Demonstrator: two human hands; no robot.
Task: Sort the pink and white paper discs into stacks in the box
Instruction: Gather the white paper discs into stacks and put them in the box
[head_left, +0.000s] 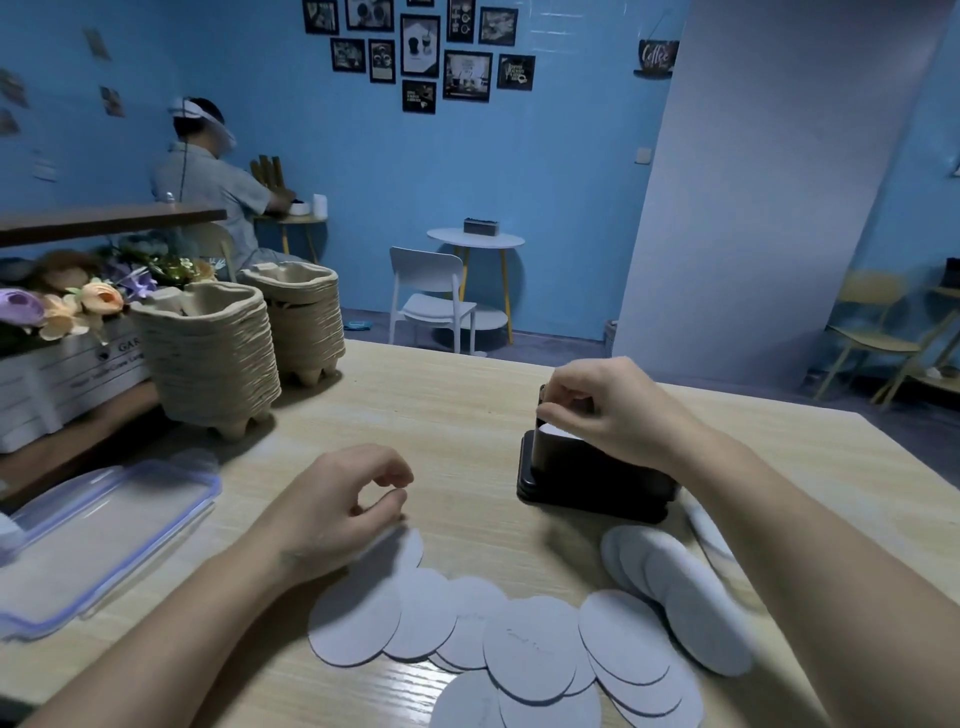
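Along the bottom centre of the frame, pale round paper discs (530, 649) lie fanned and overlapping on the light wooden tabletop (457, 415); their colours cannot be told apart in the dim light. Just above them, left of centre, the left hand (337, 509) pinches the edge of one disc with curled fingers. Right of centre, the right hand (602, 410) pinches a white disc at the top of the dark rectangular box (592, 467). At lower left lies a clear plastic lid (98, 535); farther up, stacked brown pulp trays (213, 353).
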